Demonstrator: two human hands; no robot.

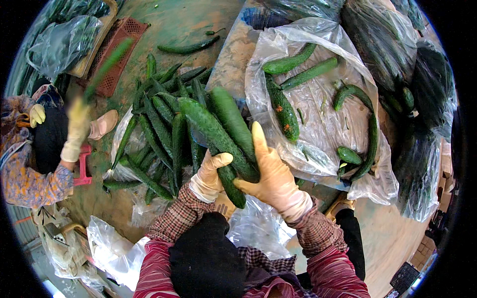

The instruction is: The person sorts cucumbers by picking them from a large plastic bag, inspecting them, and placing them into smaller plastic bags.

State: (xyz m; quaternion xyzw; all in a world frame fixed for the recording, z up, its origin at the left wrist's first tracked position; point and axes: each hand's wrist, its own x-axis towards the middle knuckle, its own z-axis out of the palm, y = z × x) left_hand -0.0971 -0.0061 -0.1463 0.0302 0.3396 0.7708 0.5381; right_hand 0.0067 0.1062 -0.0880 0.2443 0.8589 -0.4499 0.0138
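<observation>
Between my two gloved hands is a bunch of green cucumbers (208, 124), tilted with the far ends toward the pile. My left hand (209, 178) is closed against the bunch's lower left side, its thumb over the nearest one. On the other side my right hand (274, 181) grips the lower ends, one finger stretched along a slightly blurred cucumber (232, 116). A shorter cucumber end (233, 191) pokes out below, between the hands. Just beyond my left hand lies a heap of cucumbers (159, 124), partly on clear plastic.
At right, a clear plastic sheet (325, 114) bears several loose cucumbers, some curved. Filled plastic bags (380, 44) line the far right. A co-worker's gloved hand (77, 126) at left holds a blurred cucumber (110, 67), near a brown crate (117, 54) and pink stool (83, 166).
</observation>
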